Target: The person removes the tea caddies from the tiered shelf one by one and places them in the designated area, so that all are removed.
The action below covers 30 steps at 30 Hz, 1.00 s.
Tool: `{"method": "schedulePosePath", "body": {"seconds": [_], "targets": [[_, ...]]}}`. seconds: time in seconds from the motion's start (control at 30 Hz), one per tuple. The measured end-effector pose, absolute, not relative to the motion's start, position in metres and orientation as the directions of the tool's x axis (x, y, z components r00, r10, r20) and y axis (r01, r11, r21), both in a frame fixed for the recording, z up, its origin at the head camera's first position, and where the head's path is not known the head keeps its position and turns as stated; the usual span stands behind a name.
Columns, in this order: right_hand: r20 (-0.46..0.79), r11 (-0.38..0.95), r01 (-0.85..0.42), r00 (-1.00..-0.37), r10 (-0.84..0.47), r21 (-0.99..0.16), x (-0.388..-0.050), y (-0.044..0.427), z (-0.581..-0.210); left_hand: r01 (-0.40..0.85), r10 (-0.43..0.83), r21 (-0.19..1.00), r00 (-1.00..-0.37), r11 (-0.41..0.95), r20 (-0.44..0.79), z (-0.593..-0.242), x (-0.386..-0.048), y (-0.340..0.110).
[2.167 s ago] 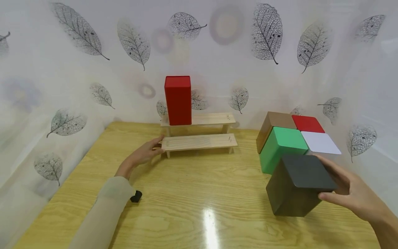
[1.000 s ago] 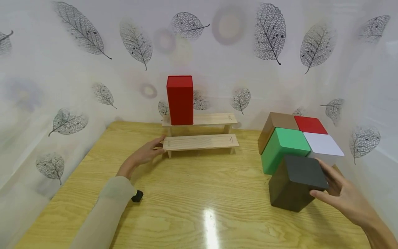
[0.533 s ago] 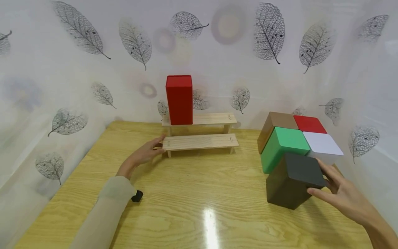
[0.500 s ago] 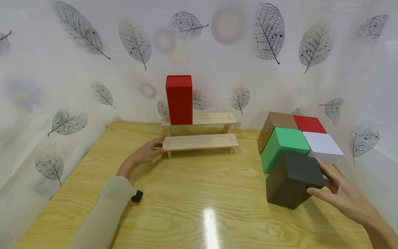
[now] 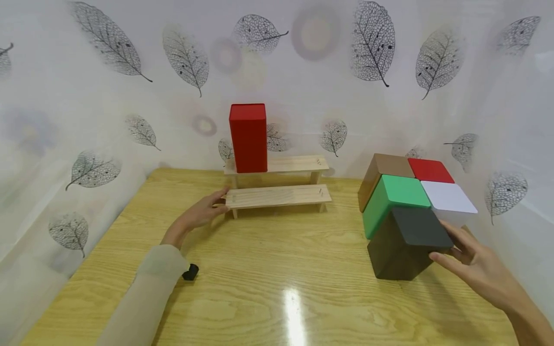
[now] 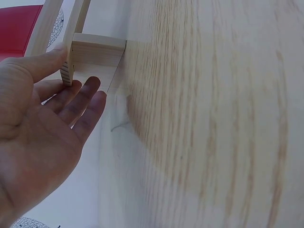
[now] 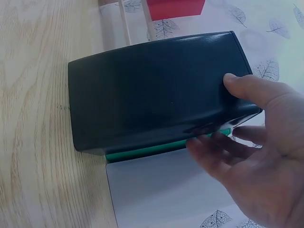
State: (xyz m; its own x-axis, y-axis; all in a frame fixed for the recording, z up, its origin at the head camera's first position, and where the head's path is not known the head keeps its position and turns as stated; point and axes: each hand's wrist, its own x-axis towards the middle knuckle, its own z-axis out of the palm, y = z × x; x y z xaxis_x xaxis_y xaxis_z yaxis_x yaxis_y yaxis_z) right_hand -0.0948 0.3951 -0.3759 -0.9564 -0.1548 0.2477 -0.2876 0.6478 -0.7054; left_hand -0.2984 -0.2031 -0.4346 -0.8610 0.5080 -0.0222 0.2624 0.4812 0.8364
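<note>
My right hand [image 5: 480, 269] grips a tall black box [image 5: 417, 228] by its upper part, thumb on one face and fingers on another, as the right wrist view also shows. The box stands in front of a green box [image 5: 402, 192], close against it; whether they touch is hard to tell. At the left end of a two-tier wooden stand [image 5: 277, 196], my left hand [image 5: 201, 211] pinches the lower board between thumb and fingers. A tall red box [image 5: 248, 139] stands upright on the stand's upper tier, toward the left.
Behind the black box stand a brown box [image 5: 393, 165], a second red box [image 5: 430, 171] and a white box [image 5: 450, 197], packed together with the green one. A small black object [image 5: 190, 272] lies by my left sleeve. A leaf-patterned sheet [image 5: 294, 72] hangs behind the table.
My right hand has moved the black box back, closer to the green box, and turned it slightly. My left hand stays at the stand.
</note>
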Motion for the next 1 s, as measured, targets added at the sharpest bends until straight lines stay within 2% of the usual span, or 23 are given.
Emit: {"method": "schedulePosePath", "body": {"seconds": [0.13,0.4,0.7,1.0], "targets": [[0.279,0.635,-0.311,-0.948,-0.153,-0.707,-0.096,0.39,-0.376,0.264,0.512,0.838,-0.859,0.478,-0.022,-0.435,-0.299,-0.203],[0.425,0.655,-0.42,-0.89,-0.164,-0.628,-0.098,0.381,-0.379,0.26,0.508,0.838,-0.861,0.48,-0.023,-0.436,-0.301,-0.202],[0.45,0.719,-0.389,-0.885,-0.119,-0.576,-0.099,0.379,-0.38,0.267,0.516,0.839,-0.856,0.474,-0.019,-0.436,-0.3,-0.202],[0.62,0.721,-0.484,-0.779,-0.096,-0.496,-0.107,0.371,-0.356,0.268,0.515,0.829,-0.857,0.491,-0.028,-0.435,-0.299,-0.203]]}}
